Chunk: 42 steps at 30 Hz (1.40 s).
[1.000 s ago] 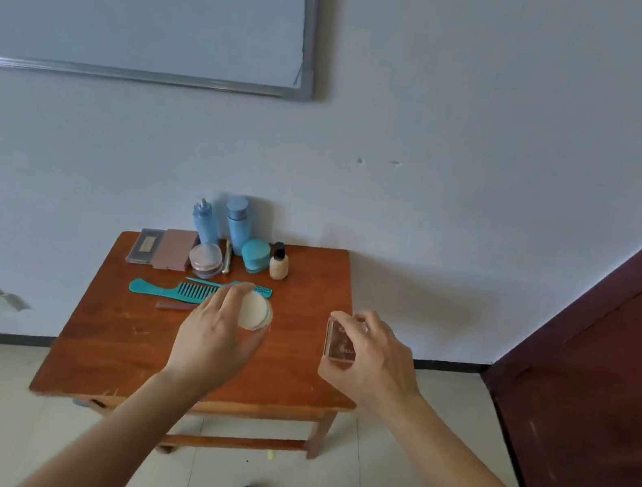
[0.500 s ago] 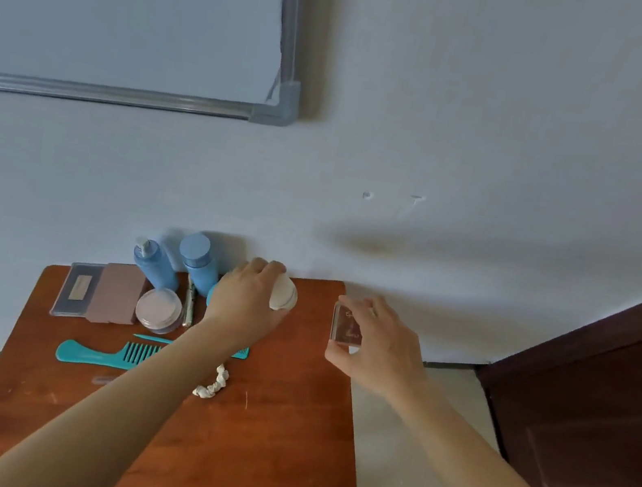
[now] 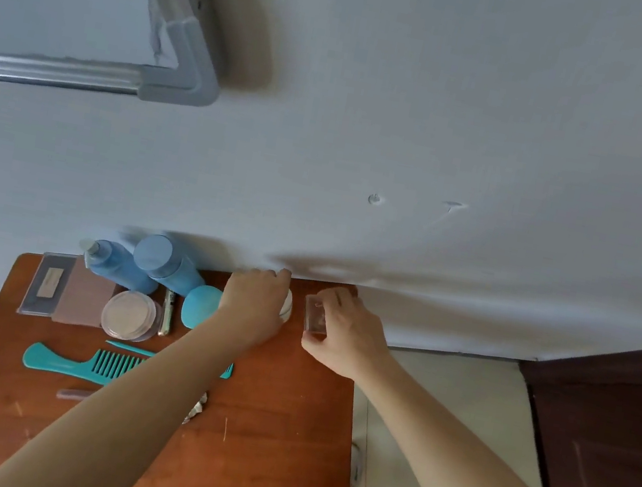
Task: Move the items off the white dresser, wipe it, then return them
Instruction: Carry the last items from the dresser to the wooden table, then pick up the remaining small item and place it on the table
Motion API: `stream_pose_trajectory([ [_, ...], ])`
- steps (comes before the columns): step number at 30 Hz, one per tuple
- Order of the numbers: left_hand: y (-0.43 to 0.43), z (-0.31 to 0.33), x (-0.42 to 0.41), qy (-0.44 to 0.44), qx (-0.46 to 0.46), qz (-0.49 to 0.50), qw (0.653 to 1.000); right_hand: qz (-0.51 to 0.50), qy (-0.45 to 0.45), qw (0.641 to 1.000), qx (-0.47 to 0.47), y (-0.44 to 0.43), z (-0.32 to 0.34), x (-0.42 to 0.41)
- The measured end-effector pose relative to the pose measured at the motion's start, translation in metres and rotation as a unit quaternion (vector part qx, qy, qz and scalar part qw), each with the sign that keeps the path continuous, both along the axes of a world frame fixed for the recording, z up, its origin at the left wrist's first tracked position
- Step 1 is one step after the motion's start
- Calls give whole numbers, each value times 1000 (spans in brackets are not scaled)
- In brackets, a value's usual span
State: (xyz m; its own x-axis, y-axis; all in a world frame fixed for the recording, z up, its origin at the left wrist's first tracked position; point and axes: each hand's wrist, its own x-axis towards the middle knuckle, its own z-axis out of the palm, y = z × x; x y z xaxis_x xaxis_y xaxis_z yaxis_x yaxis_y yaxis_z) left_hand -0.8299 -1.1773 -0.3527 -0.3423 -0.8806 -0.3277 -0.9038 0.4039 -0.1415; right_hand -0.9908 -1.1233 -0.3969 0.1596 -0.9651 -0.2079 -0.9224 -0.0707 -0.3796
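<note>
At the table's (image 3: 270,470) back edge, left hand (image 3: 255,304) tight around white jar (image 3: 287,309), right hand (image 3: 350,336) tight around clear case (image 3: 315,316)

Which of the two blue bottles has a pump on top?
The left bottle, beside the grey palette; the right bottle has a flat round cap instead.

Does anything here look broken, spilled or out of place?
Nothing is spilled. The wooden table has pale scratches on its top, and the wall has a small dent.
</note>
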Motion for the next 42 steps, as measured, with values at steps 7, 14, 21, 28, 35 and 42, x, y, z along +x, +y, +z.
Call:
stream_pose_trajectory([
  [7,2,-18,0,-40,-26,-19,999,38,21,999,-6,7,-19,-6],
  [14,20,29,15,113,-86,30,989,-30,10,999,-43,16,26,-26],
  [21,51,112,46,287,-252,-124,916,-130,15,980,-147,57,117,-31],
  [28,89,176,15,411,-283,-274,822,-271,57,923,-265,175,190,-40],
  [35,196,208,-98,520,-236,-414,709,-456,118,819,-328,366,233,-65],
  [42,381,226,-188,549,-112,-542,627,-619,203,690,-315,588,245,-46],
])
